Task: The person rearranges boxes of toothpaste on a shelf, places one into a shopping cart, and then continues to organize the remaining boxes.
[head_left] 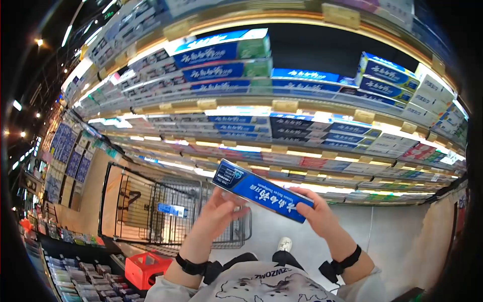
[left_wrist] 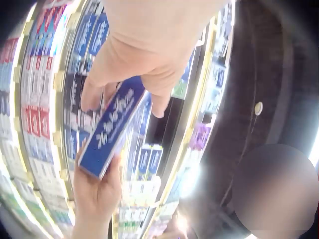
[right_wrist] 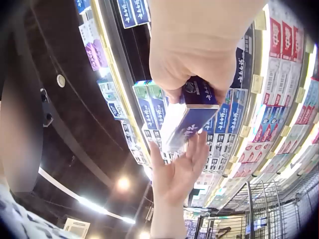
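Note:
A long blue toothpaste box with white lettering is held up in front of the body, tilted with its left end higher. My right hand grips its right end between thumb and fingers, as the right wrist view also shows. Close under the other end is my left hand; its palm is turned up and the fingers are spread in the right wrist view, with the fingertips right at the box.
Shelves of toothpaste boxes rise ahead. A black wire shopping cart stands at the left, with a blue-and-white box inside. Nearby at lower left are a red plastic container and a rack of small packages.

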A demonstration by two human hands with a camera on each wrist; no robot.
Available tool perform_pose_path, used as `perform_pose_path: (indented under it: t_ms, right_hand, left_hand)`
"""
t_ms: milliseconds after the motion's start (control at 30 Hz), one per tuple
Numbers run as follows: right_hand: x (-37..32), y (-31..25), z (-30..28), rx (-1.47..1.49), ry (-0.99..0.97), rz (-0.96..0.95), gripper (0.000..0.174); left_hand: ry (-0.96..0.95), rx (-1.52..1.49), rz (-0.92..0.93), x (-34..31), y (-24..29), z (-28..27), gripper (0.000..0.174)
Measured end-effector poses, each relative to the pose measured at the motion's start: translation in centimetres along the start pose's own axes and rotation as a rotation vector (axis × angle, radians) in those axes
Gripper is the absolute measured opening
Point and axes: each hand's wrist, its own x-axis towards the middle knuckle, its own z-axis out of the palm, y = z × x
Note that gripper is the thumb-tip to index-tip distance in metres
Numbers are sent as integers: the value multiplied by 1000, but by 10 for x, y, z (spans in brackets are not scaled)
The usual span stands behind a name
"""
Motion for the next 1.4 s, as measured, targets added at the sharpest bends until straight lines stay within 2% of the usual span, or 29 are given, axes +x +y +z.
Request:
perform_pose_path:
  t_ms: [33,67,133,167,200,233,267,333,367,400,433,467,533,600,667,767,800,867,900,933,1000,1067,1133,1267,1400]
  right_hand:
    - [-4,6,-6,-33,32,-12,46]
    - [-7,17,-11,-37,38,-84,48]
    - [-12,21,-13,-115,68,-70,53]
    - [-13,15,-19,-361,48,-178,57]
    - [-13,-2,-33,-627,59,-285,61]
    - [-15,-16,-35,-738,172,-366,68]
    - [-17,-31,-35,-877,300,-521,70]
    - [-22,-72,-27,-1097,379,-731,63]
    - [-25,-91,-22,-1106,382,-725,63]
    - [-27,-108,-16,-1429,288,-800,60]
    - [-24,-120,-12,-1751,180,-866,56]
    - [-17,-127,-7,-1758,190,-861,56]
    - [0,-138,6,-1958,149,-690,53]
    - [23,-139,3,-1900,165,-683,54]
    - [42,-146,1,-1898,208,-702,53]
    - [66,-167,2,-1855,280,-780,52]
    - [70,-176,1,-1838,294,-794,51]
    - [78,-198,4,-1776,282,-820,50]
    - [81,-210,3,-1762,250,-785,50]
    - [84,-221,0,-1746,220,-754,50]
    - [91,-240,-4,-1726,192,-744,49]
    - [98,-256,-13,-1713,144,-728,48]
    - [105,-264,-23,-1680,152,-736,48]
    - [118,-267,-41,-1623,170,-723,49]
    - [128,-272,-46,-1612,117,-768,46]
  left_hand:
    - [38,-72,-53,8,-9,25,55]
    - [5,-67,-51,16,-18,49,55]
    - [349,287,-129,31,-35,82,54]
    - [309,290,-128,36,-39,80,54]
    - [146,416,-18,53,-37,78,56]
    - [25,533,97,60,-32,71,58]
    - [2,524,98,67,-20,79,58]
    - [-171,1399,441,73,10,99,61]
    - [-229,1527,457,81,17,108,65]
    - [-237,1519,454,86,20,118,65]
    - [-266,1683,528,91,22,128,65]
    - [-297,1847,608,97,22,135,65]
    - [-328,1833,692,112,26,136,63]
    - [-378,1686,750,125,40,140,59]
    - [-367,1671,806,137,56,146,58]
    - [-321,1731,1026,158,73,148,45]
    - [-316,1727,1019,164,74,150,45]
    - [-136,1718,1302,171,76,153,38]
    - [-145,1620,1356,173,77,151,30]
    - [-136,1626,1357,175,76,146,30]
    - [-131,1613,1547,176,72,137,33]
    - [-107,1609,1529,177,72,139,34]
    - [-92,1657,1393,179,76,144,34]
    - [-13,1740,1411,190,72,150,33]
    - [41,1778,1345,204,66,154,38]
